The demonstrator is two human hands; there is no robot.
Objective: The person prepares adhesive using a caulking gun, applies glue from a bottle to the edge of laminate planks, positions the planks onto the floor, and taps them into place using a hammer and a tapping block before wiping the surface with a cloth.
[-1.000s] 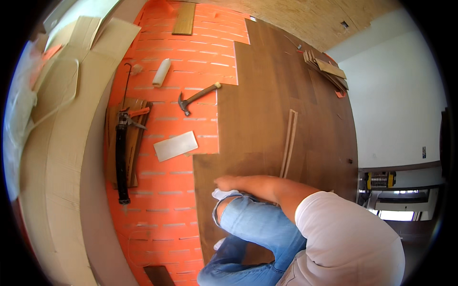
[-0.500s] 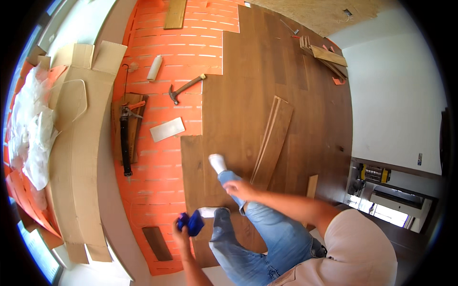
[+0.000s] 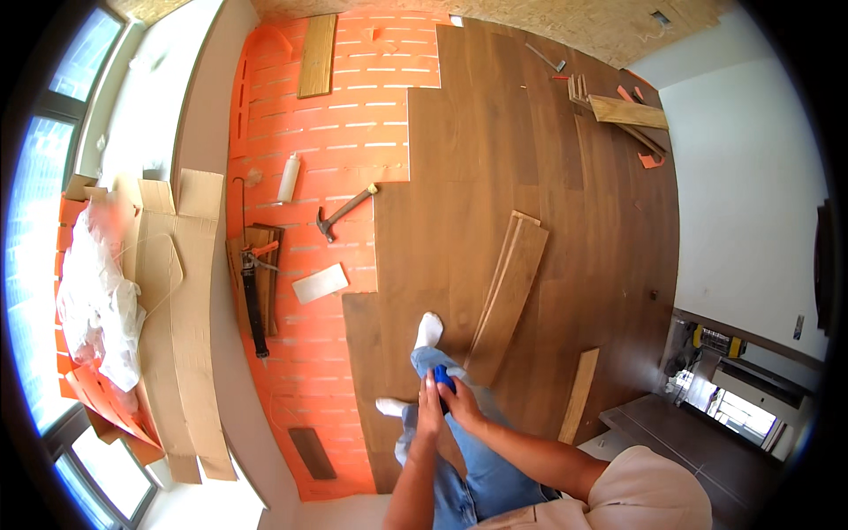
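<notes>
A small dark-blue object [image 3: 444,380] is between my two hands, above my bent leg; its kind I cannot make out. My left hand [image 3: 430,408] is closed against its left side, fingers pointing away from me. My right hand [image 3: 461,406] grips it from the right, partly covering it. Wood floor planks [image 3: 459,238] lie under my feet in white socks. Left of them, the orange underlayment [image 3: 353,146] carries a claw hammer [image 3: 346,212], a black caulking gun [image 3: 253,305] resting on wood boards, and a white rectangular piece [image 3: 321,283].
Loose planks [image 3: 510,296] lie on the laid floor, with a short board [image 3: 579,395] nearer me. Offcuts [image 3: 629,111] are piled by the right wall. Opened cardboard [image 3: 181,327] and clear plastic [image 3: 102,296] line the left. A white tube [image 3: 289,178] lies beyond the hammer.
My left hand has carried the blue object right and up from over the underlayment. My right hand has left my leg and met it. The view has shifted.
</notes>
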